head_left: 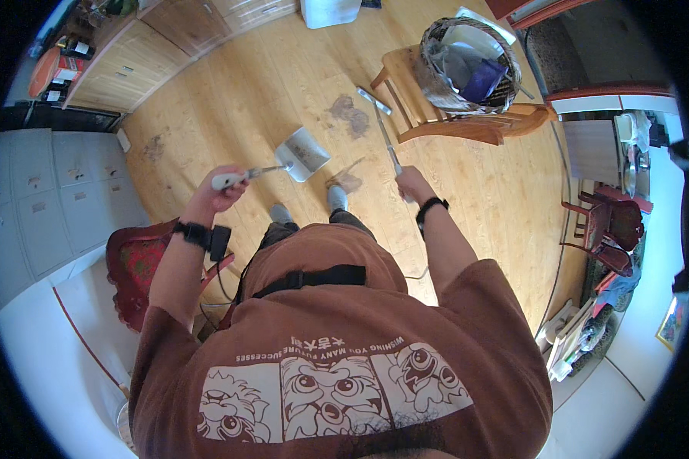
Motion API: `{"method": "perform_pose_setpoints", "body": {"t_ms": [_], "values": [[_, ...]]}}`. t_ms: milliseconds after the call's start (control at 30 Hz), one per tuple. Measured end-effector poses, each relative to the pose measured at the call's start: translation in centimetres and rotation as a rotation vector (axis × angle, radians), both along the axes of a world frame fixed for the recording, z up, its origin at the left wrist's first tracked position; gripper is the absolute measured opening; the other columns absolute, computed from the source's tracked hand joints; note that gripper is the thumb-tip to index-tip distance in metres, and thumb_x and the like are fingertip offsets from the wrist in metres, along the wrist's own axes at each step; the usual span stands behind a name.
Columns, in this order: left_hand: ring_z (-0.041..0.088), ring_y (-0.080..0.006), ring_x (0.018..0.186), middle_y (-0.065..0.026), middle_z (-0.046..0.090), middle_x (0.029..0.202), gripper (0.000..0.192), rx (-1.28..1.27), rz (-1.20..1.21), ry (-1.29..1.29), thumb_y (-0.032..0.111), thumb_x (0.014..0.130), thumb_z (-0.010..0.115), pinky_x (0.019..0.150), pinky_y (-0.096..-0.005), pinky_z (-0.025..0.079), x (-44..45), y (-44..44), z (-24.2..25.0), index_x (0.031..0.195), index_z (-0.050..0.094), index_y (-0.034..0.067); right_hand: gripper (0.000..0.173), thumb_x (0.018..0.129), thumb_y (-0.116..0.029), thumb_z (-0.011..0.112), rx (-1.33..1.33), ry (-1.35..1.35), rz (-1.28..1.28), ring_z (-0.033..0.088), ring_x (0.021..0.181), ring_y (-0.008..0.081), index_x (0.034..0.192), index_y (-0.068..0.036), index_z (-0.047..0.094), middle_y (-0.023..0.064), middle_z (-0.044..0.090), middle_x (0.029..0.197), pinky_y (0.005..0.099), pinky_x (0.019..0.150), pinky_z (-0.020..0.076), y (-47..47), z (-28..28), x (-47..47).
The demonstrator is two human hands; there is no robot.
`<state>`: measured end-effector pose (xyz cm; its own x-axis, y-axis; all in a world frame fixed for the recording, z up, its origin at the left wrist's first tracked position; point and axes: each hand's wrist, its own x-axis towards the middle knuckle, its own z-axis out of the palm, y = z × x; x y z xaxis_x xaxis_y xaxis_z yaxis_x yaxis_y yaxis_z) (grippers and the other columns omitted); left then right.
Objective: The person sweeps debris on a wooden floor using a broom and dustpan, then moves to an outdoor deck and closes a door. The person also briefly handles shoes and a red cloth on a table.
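Observation:
My left hand [228, 188] is closed around the white grip of a long-handled dustpan. The dustpan's pan [302, 167] hangs over or rests on the wood-plank floor; I cannot tell which. Greyish-brown dirt [311, 150] shows in it. In my right hand [414, 185] is the handle of a floor broom or squeegee [386, 135], its narrow pale head [373, 101] lying by the wooden chair's legs. Brown dirt patches [350, 116] mark the floor between the tools, with a smeared patch [347, 179] beside my right shoe [337, 198].
A wooden chair [405, 63] bears a wicker basket [436, 94] of mixed items. Wooden cabinets [132, 66] and grey lockers [40, 183] line the left. A red carved chair [129, 264] stands by my left arm. More dirt [154, 148] lies near the lockers.

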<state>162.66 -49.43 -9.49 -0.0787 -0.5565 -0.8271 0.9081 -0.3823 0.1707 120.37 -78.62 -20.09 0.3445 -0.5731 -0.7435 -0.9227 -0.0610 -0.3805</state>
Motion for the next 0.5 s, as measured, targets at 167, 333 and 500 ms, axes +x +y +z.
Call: {"method": "perform_pose_setpoints", "body": {"t_ms": [167,333,500], "values": [[0.058,-0.0141,0.056,-0.014,0.059,0.077,0.013,-0.034,-0.012,0.078,0.009,0.088,0.061,0.039,-0.0174,0.043,0.7,-3.0,-1.2,0.084,0.055,-0.002,0.011,0.071,-0.012,0.07,-0.231,-0.028,0.95,0.073,0.07,0.0293,0.074,-0.002,0.074,0.0202,0.071,0.074,0.0415,0.063,0.0564,5.7,-4.7,5.2],[0.057,-0.013,0.055,-0.0134,0.057,0.077,0.014,-0.086,-0.016,0.036,0.009,0.088,0.061,0.039,-0.0162,0.043,1.0,-3.4,-2.4,0.084,0.055,-0.003,0.019,0.078,-0.007,0.058,0.236,-0.042,0.113,0.07,0.068,0.0355,0.089,0.004,0.07,0.0255,0.07,0.084,0.0433,0.061,0.0543,14.0,-0.9,5.6],[0.058,-0.0123,0.055,-0.0126,0.057,0.078,0.016,-0.063,0.003,0.058,0.01,0.087,0.063,0.039,-0.0161,0.044,1.8,-2.5,-3.2,0.086,0.054,-0.003,0.024,0.093,-0.012,0.056,0.722,-0.321,-0.605,0.044,0.043,0.0095,0.116,-0.007,0.06,-0.002,0.047,0.06,0.0265,0.039,0.0385,13.5,8.4,1.1]]}}
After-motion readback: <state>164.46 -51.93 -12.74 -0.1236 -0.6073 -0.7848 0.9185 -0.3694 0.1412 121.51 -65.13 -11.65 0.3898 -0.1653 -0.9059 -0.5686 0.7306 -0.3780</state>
